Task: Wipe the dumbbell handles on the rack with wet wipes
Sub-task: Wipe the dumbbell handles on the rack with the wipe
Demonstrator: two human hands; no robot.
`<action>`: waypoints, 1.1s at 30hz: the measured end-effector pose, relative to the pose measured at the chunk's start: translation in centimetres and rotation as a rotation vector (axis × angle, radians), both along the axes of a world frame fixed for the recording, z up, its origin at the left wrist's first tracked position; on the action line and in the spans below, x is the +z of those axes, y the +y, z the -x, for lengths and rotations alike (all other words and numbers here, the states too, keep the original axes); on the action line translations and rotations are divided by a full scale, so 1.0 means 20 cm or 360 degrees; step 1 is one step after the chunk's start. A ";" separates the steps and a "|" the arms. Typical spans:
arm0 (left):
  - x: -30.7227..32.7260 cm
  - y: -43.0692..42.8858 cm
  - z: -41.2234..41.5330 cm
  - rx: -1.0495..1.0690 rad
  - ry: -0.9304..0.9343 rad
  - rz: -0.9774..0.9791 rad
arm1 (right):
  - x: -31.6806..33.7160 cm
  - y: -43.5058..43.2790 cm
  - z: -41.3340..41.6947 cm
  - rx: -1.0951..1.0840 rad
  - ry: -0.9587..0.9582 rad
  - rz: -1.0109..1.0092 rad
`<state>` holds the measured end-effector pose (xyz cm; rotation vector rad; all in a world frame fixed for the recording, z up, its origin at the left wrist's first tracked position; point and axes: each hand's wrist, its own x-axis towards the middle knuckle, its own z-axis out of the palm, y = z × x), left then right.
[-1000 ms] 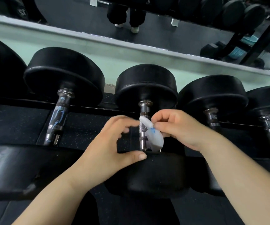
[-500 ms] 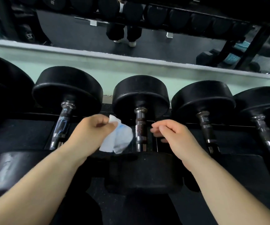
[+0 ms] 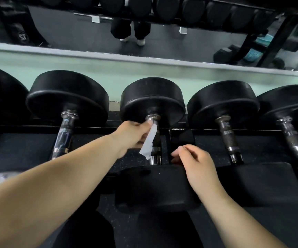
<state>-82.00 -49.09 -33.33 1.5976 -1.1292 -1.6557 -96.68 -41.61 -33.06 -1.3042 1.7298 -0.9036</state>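
Four handles are showing along the rack (image 3: 19, 147), and only the middle handle (image 3: 157, 140) is getting any attention. The left hand (image 3: 132, 135) is pinching the wipe (image 3: 149, 142) between thumb and fingertips at the far end of that handle, just under its collar, at about 12 o'clock on the bar. The wipe is hanging down as a narrow strip along the bar's 9 o'clock side. It seems to be lying against the bar rather than wrapping round it, so the stroke itself is looking barely begun. The right hand (image 3: 193, 161) is hovering at about 4 o'clock from the bar, just above the near weight, with its fingers loosely curled and holding nothing. Whether the left handle (image 3: 65, 136) at 9 o'clock is already wiped is not showing: it is glinting, but that may be only reflected light. The right handle (image 3: 227, 138) and the far right handle (image 3: 293, 140), both out at 3 o'clock, are giving no sign either way, so I am judging most of the row as remaining.
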 end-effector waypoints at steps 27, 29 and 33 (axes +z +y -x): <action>-0.02 0.01 -0.05 -0.0994 -0.0723 0.0432 | 0.03 0.01 -0.01 0.0036 0.0033 -0.0064; -0.02 0.02 -0.05 -0.1020 -0.0818 0.0559 | 0.03 0.01 -0.01 0.0042 0.0027 -0.0062; 0.00 -0.07 0.00 -0.0348 -0.0637 0.0782 | 0.04 0.01 -0.01 0.0027 -0.0016 -0.0060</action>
